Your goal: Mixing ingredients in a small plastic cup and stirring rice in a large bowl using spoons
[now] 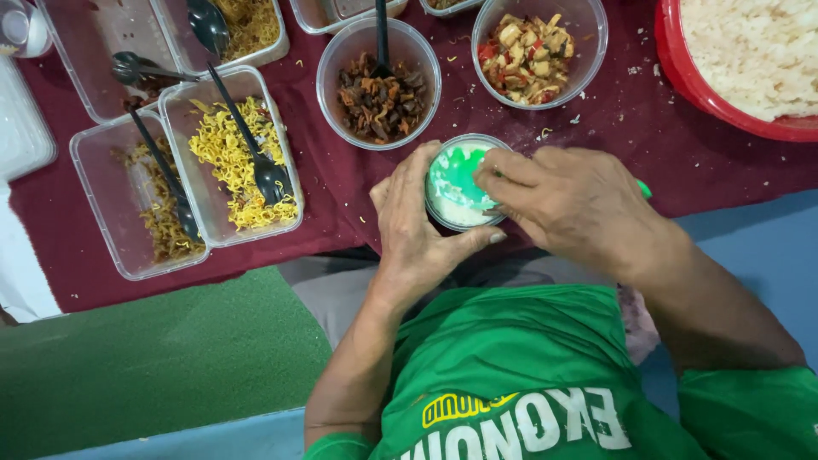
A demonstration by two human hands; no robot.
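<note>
Head view: looked straight down on a maroon-covered surface (341,230) crowded with food containers.
Small bowl: a small round bowl (460,183) with white contents sat at the centre of the frame, near the surface's lower edge.
Left hand: the left hand (417,226) cupped the bowl's left wall, fingers curved round it and thumb below.
Right hand: the right hand (571,204) closed narrowly on a green utensil (645,189), its tip pressed into the bowl; most of the utensil was hidden.
Handling: the bowl looked light and stiff, likely thin plastic and possibly slick; gripping the side wall just under the rim seemed the surest hold.
Neighbours: a round tub of dark fried pieces (379,85) stood just above the bowl, a tub of cubed pieces (532,55) at upper right, and a red basin of rice (750,60) at the far upper right.
Left side: rectangular trays of yellow noodles (234,158) with black spoons (268,175) filled the upper left.
Open room: bare cloth lay to the right of the bowl; the surface's edge ran close below both hands, so little room remained there.
</note>
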